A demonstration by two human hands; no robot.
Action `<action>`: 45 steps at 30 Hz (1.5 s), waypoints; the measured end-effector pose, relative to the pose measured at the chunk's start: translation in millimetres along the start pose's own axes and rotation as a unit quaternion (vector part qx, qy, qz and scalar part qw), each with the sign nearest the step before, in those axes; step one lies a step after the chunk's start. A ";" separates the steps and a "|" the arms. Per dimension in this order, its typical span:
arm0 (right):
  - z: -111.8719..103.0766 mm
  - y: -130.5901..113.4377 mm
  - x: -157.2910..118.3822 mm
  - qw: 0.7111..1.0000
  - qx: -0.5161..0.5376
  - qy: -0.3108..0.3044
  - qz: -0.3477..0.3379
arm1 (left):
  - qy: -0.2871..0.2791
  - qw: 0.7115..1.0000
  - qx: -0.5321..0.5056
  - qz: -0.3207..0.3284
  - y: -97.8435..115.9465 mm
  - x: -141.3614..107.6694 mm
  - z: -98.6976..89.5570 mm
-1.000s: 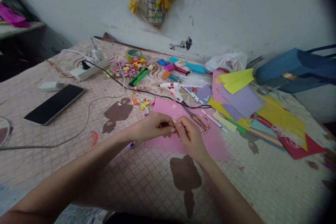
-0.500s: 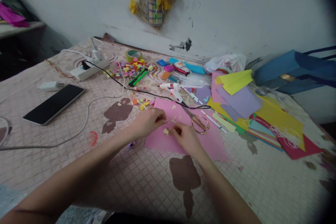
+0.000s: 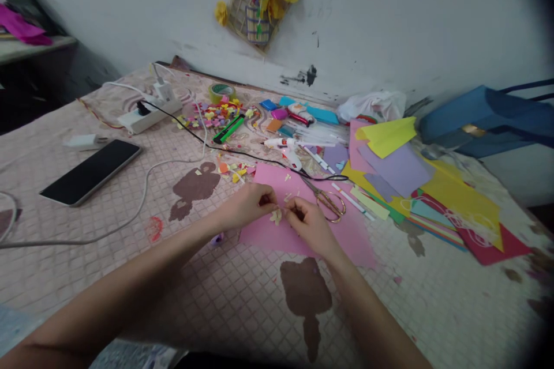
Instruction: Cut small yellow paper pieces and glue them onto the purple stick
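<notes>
Over a pink paper sheet [image 3: 264, 236], my left hand [image 3: 251, 205] and my right hand [image 3: 310, 223] are closed in pinches, fingertips nearly meeting. Whatever sits between the fingers is too small to make out. Just below the fingertips lies a pale yellow paper cut-out [image 3: 276, 217], its shape blurred. Gold-handled scissors [image 3: 331, 206] rest on the sheet's right part, beyond my right hand. Small pale scraps are scattered on the pink paper behind my hands.
A white glue gun [image 3: 289, 153] with a black cord lies behind the sheet. Left are a phone [image 3: 92, 172] and a power strip [image 3: 149, 116]. Small colourful cut-outs [image 3: 208, 115], a green cutter [image 3: 229, 128] and tape [image 3: 221, 92] lie farther back. Coloured papers [image 3: 396, 167] pile up right.
My hands have come closer together, so that their fingertips almost touch above the pale yellow cut-out. The scissors and other things stay where they were.
</notes>
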State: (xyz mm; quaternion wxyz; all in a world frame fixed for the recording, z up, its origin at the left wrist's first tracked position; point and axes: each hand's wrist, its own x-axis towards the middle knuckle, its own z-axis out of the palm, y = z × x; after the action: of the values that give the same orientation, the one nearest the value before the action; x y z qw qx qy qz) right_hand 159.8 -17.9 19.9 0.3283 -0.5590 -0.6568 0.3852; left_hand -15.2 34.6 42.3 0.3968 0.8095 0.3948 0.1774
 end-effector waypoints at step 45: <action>-50.2 -18.7 88.2 0.994 -0.021 -0.097 -0.044 | 0.178 0.973 -0.149 0.011 -58.8 -22.1 -65.0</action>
State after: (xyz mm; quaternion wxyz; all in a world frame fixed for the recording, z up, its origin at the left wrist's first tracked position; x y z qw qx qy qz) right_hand 180.0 74.6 60.8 0.2679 -0.4965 -0.7173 0.4088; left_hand -97.4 72.0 37.3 0.4345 0.7010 0.4190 0.3799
